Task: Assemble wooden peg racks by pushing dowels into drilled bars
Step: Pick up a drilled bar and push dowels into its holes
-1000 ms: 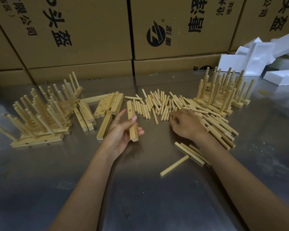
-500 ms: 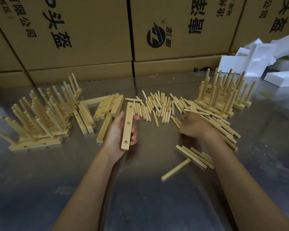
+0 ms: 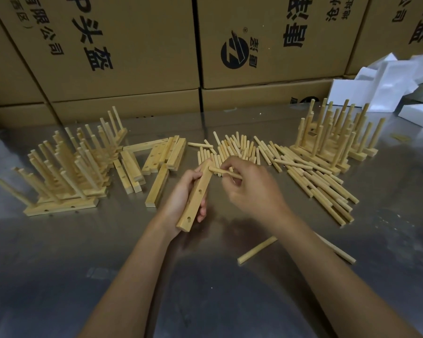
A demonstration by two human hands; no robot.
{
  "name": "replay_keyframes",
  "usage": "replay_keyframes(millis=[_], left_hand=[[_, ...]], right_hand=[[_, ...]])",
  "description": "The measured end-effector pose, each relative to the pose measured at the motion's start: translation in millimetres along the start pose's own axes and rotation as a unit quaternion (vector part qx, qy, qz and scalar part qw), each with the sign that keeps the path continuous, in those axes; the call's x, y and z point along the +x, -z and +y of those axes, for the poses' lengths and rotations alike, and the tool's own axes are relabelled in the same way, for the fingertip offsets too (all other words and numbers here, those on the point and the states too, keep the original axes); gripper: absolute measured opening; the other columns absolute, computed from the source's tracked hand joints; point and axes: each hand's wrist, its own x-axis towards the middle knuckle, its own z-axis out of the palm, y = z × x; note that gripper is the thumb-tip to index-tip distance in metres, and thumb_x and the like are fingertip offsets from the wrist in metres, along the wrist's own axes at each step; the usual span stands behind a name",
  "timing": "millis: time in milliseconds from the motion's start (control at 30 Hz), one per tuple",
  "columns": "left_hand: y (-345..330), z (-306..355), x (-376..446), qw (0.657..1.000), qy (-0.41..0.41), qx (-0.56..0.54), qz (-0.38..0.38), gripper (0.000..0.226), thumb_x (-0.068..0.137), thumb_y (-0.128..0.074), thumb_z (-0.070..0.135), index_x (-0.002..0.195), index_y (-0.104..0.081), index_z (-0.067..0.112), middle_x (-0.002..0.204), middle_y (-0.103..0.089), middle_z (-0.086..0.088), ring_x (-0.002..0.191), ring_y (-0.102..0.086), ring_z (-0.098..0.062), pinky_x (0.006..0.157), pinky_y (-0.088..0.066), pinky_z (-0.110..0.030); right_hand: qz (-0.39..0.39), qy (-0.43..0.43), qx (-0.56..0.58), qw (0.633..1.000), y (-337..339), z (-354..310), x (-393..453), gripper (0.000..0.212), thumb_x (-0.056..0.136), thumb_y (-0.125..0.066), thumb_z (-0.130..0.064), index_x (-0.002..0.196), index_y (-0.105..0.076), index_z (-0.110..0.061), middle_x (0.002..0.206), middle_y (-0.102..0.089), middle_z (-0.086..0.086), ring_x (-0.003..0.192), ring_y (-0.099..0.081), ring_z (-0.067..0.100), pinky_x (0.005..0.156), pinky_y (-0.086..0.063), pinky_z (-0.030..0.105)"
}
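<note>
— Where is there room on the table (image 3: 59,276)?

— The near part of the steel surface is bare, except one loose dowel (image 3: 257,250) lying near the right forearm. Far from us the table ends at a wall of cardboard boxes (image 3: 137,45); white foam pieces (image 3: 386,86) lie at the far right.

— Can you read any writing?

— The boxes have large black Chinese characters and a round black logo with a "Z" shape. The small text I cannot read.

— And the hands?

— The left hand (image 3: 181,198) grips a drilled bar (image 3: 197,196), tilted, above the table in the middle. The right hand (image 3: 252,189) pinches a dowel (image 3: 224,172), its tip touching the far end of the bar. A second ago the right hand was on the loose dowels (image 3: 303,172); it has come over to the bar.

— Other things?

— Finished racks (image 3: 66,172) stand at the left, more racks (image 3: 332,140) at the right, spare bars (image 3: 164,154) between.
</note>
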Motion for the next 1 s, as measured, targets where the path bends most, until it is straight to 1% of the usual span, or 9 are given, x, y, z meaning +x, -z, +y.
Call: replay_keyframes(millis=[133,167,267,433,500,633,767,867,1000], left_hand=[[-1.5,0.7,1.2,0.998,0.01,0.057,0.041,0.039,0.101,-0.047,0.047,0.125,-0.061,0.02,0.058,-0.048,-0.008,0.045,-0.047,-0.019,0.039,-0.04,-0.026],[-1.7,0.9,1.1,0.997,0.008,0.068,0.046,0.041,0.101,-0.048,0.047,0.13,-0.06,0.021,0.058,-0.049,-0.008,0.045,-0.047,-0.019,0.039,-0.04,-0.026],[-3.1,0.8,-1.0,0.993,-0.004,0.11,0.043,0.036,0.102,-0.046,0.046,0.137,-0.056,0.046,0.058,-0.05,-0.007,0.046,-0.049,-0.018,0.04,-0.041,-0.026],[-9.8,4.5,-7.4,0.984,-0.022,0.175,0.04,0.034,0.103,-0.043,0.044,0.116,-0.055,0.074,0.054,-0.049,-0.006,0.045,-0.051,-0.016,0.042,-0.043,-0.026],[-11.9,5.6,-8.3,0.981,-0.026,0.188,0.041,0.035,0.104,-0.043,0.042,0.119,-0.053,0.072,0.052,-0.05,-0.004,0.045,-0.051,-0.014,0.042,-0.043,-0.024],[-12.9,5.1,-7.4,0.979,-0.035,0.197,0.05,0.035,0.104,-0.042,0.041,0.119,-0.051,0.071,0.049,-0.054,0.003,0.045,-0.051,-0.012,0.042,-0.043,-0.021],[-13.2,4.0,-6.3,0.975,-0.041,0.208,0.058,0.037,0.105,-0.042,0.039,0.134,-0.048,0.062,0.047,-0.054,0.008,0.043,-0.051,-0.01,0.041,-0.042,-0.02],[-13.8,4.8,-6.6,0.974,-0.039,0.217,0.055,0.038,0.104,-0.043,0.039,0.135,-0.049,0.061,0.049,-0.059,0.014,0.044,-0.051,-0.011,0.041,-0.042,-0.021],[-11.6,8.1,-8.4,0.977,-0.02,0.208,0.046,0.035,0.105,-0.042,0.042,0.128,-0.049,0.067,0.048,-0.05,0.003,0.044,-0.05,-0.012,0.041,-0.042,-0.022]], right_hand=[[0.004,0.033,-0.041,0.999,1.1,1.5,-0.2,0.011,0.094,-0.056,-0.022,0.102,-0.063,-0.026,0.081,-0.056,-0.013,0.068,-0.051,0.007,0.061,-0.038,0.027],[0.001,0.038,-0.049,0.998,1.8,1.7,0.2,0.012,0.094,-0.056,-0.021,0.102,-0.064,-0.025,0.084,-0.058,-0.011,0.07,-0.052,0.009,0.062,-0.039,0.027],[-0.01,0.049,-0.065,0.997,4.7,1.8,0.7,0.013,0.095,-0.056,-0.015,0.1,-0.066,-0.022,0.087,-0.061,-0.007,0.073,-0.056,0.014,0.063,-0.042,0.028],[-0.024,0.012,-0.047,0.999,7.6,4.0,1.2,0.018,0.096,-0.055,-0.014,0.098,-0.072,-0.019,0.081,-0.067,-0.003,0.07,-0.059,0.018,0.064,-0.049,0.031],[-0.023,-0.016,-0.018,0.999,6.7,6.3,1.6,0.02,0.095,-0.056,-0.014,0.1,-0.074,-0.02,0.077,-0.068,-0.002,0.066,-0.058,0.017,0.063,-0.051,0.032],[-0.011,-0.067,0.037,0.997,-1.4,9.3,0.3,0.021,0.094,-0.057,-0.013,0.099,-0.076,-0.02,0.074,-0.069,-0.001,0.057,-0.052,0.01,0.055,-0.043,0.027],[-0.004,-0.099,0.079,0.992,-5.8,9.7,-0.6,0.021,0.093,-0.056,-0.013,0.089,-0.076,-0.017,0.067,-0.066,0.003,0.052,-0.046,0.01,0.053,-0.036,0.025],[-0.02,-0.109,0.096,0.989,-4.1,11.3,1.9,0.023,0.096,-0.057,-0.016,0.079,-0.073,-0.019,0.064,-0.064,0.0,0.055,-0.048,0.009,0.054,-0.035,0.025],[-0.029,-0.142,0.168,0.975,-3.6,9.2,3.1,0.024,0.098,-0.058,-0.019,0.081,-0.075,-0.022,0.076,-0.071,-0.004,0.077,-0.063,0.009,0.066,-0.043,0.023]])
